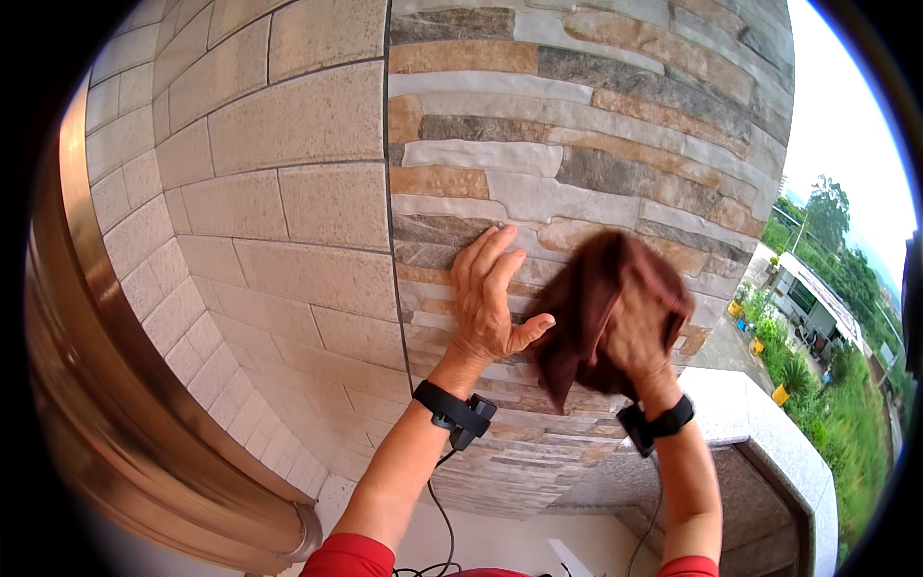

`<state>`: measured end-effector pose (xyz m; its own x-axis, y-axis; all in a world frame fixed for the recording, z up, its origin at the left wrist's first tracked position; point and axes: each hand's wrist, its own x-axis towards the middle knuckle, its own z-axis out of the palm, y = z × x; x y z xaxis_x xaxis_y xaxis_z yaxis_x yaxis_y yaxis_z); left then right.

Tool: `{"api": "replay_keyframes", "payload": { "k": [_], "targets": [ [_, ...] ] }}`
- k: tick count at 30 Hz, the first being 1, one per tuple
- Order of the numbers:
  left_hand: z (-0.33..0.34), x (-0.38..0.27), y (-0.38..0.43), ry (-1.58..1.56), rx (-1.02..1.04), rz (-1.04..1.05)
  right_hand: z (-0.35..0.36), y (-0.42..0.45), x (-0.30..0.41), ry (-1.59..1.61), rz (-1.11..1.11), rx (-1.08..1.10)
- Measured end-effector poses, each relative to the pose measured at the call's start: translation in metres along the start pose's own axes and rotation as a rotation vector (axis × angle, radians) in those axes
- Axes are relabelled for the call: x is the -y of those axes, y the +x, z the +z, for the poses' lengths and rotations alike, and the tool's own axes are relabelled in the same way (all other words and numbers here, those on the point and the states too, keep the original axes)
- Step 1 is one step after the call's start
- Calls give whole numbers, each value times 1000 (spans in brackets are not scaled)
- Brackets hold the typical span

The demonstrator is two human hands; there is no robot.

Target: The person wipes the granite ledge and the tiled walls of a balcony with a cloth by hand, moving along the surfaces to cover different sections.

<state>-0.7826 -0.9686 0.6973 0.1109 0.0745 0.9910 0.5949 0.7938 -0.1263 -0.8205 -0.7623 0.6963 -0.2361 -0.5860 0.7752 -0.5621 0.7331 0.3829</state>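
Observation:
A dark maroon cloth (577,310) is bunched against the wall, slightly blurred, with a loose corner hanging down. My right hand (634,328) presses it flat to the stone-look tiles (505,151), which run in grey, white and tan strips. Just left of the cloth, my left hand (487,303) rests on the same tiled wall with fingers spread and nothing in it. Its thumb points towards the cloth. Each wrist wears a black strap with a small device, the left strap (454,412) trailing a cable.
Beige block tiles (310,202) cover the adjoining wall on the left. A bronze-coloured metal door frame (108,433) curves along the far left. At lower right stands a granite-topped parapet (771,447), with greenery and a low building (815,296) beyond. A black cable (451,534) hangs near my left forearm.

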Motion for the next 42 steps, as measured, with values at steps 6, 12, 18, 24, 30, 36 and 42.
{"api": "replay_keyframes", "payload": {
  "k": [6, 12, 18, 24, 30, 36, 42],
  "targets": [
    [-1, 1, 2, -2, -9, 20, -68, 132, -36, -308, -18, -332],
    [4, 1, -10, -1, -124, 14, -51, 121, 2, -159, -71, -332],
    [3, 3, -6, -4, -118, 9, -40, 40, -28, -152, 38, -157],
    [9, -1, -3, 7, -90, 41, -95, 77, -106, -351, 144, -315],
    [5, 4, -5, 45, -82, 55, -80, 76, -90, -333, 193, -352],
    [-7, 3, 2, -66, -78, -21, -27, 47, 18, -42, -11, 10],
    [-31, -5, -11, -112, -37, -155, 9, 63, 70, 219, -220, -19]
  ]
}}
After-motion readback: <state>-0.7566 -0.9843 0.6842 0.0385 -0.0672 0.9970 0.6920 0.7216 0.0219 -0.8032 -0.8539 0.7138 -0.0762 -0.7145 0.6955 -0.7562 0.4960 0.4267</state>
